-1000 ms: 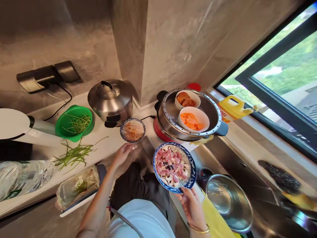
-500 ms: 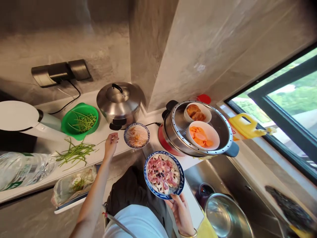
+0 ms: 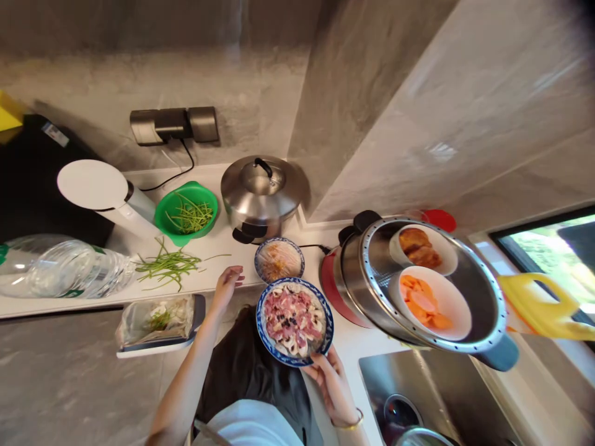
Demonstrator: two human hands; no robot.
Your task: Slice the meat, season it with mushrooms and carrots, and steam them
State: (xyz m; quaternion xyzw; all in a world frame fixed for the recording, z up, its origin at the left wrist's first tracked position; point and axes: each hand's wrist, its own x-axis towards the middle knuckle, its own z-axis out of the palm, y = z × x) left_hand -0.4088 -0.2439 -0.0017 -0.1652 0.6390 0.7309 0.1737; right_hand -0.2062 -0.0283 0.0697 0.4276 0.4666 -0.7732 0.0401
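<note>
My right hand (image 3: pixel 331 383) grips the near rim of a blue-and-white plate (image 3: pixel 294 321), with the thumb on top and the fingers underneath. Sliced raw meat lies on this plate with pale mushroom-like slices and a few dark bits. My left hand (image 3: pixel 229 286) hovers at the counter edge, empty, its fingers loosely stretched to the right. Just beyond it on the counter sits a smaller patterned bowl (image 3: pixel 279 260) under what looks like cling film, partly overlapped by the held plate. Green stalks (image 3: pixel 170 265) lie to the left of that hand.
At the right, a steamer (image 3: pixel 367 291) holds a bowl of carrot slices (image 3: pixel 424 301) and a bowl of browned pieces (image 3: pixel 421 248). A lidded steel pot (image 3: pixel 261 189) and a green basin (image 3: pixel 186 214) stand behind. The sink (image 3: pixel 446 384) is lower right; a waste box (image 3: pixel 158 322) hangs lower left.
The view has turned toward the left, so the counter things appear farther right. The held plate has come nearer the smaller bowl and my left hand.
</note>
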